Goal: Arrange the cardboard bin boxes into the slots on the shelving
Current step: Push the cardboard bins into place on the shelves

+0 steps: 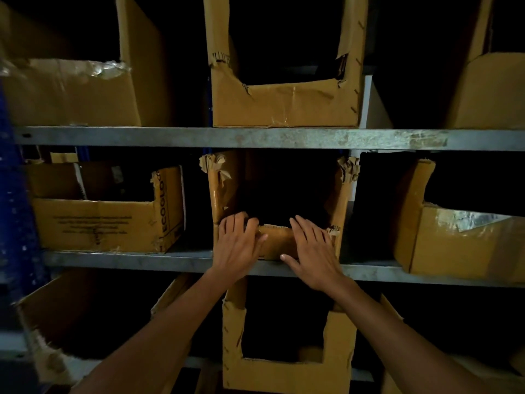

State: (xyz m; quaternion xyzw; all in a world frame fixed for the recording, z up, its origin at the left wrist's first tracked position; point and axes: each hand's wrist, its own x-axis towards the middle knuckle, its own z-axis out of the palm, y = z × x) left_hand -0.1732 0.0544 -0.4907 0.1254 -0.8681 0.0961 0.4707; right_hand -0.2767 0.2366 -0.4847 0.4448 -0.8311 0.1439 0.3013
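A worn cardboard bin box (277, 245) with a cut-out front and torn top corners stands in the middle slot of the middle shelf (383, 273). My left hand (237, 243) lies flat against the left part of its low front wall, fingers curled over the top edge. My right hand (312, 251) presses flat on the right part of the same wall, fingers spread and pointing up. Neither hand closes around the box. The box's inside is dark.
Other cardboard bin boxes fill neighbouring slots: a printed one (108, 220) to the left, one (460, 245) to the right, several above (284, 106) and below (287, 373). A blue upright post (14, 223) stands at the left. Grey metal shelf edges (255, 137) run across.
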